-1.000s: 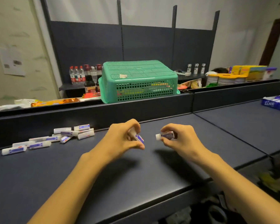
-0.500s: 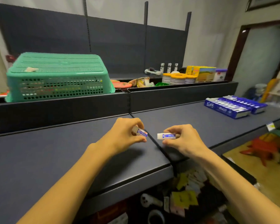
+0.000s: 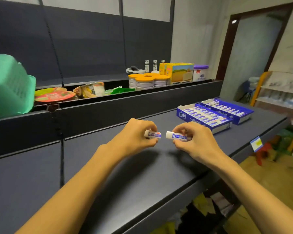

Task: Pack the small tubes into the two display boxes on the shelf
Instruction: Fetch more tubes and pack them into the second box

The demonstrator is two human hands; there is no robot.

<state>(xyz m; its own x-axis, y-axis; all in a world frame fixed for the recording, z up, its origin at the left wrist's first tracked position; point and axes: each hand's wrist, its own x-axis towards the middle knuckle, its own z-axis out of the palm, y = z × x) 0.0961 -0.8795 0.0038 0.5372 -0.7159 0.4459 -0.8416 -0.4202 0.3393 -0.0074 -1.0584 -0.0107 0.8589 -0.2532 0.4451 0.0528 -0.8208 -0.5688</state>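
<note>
Mid-frame, the left hand [image 3: 139, 134] and right hand [image 3: 193, 137] each hold a tube [image 3: 153, 134] [image 3: 176, 136] above the shelf [image 3: 108, 166]. Two display boxes [image 3: 205, 118] [image 3: 226, 108] lie side by side at right. A basket [image 3: 9, 85] sits upper left, tins [image 3: 147, 81] behind.

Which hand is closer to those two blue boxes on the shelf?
Right. The right hand is just short of the blue boxes, to their left; the left hand is farther left.

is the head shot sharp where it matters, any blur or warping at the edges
Head view: both hands, left and right, and their tubes are sharp, casting soft shadows on the shelf; the green basket at the left edge is smeared, and the doorframe leans from wide-angle distortion.
</note>
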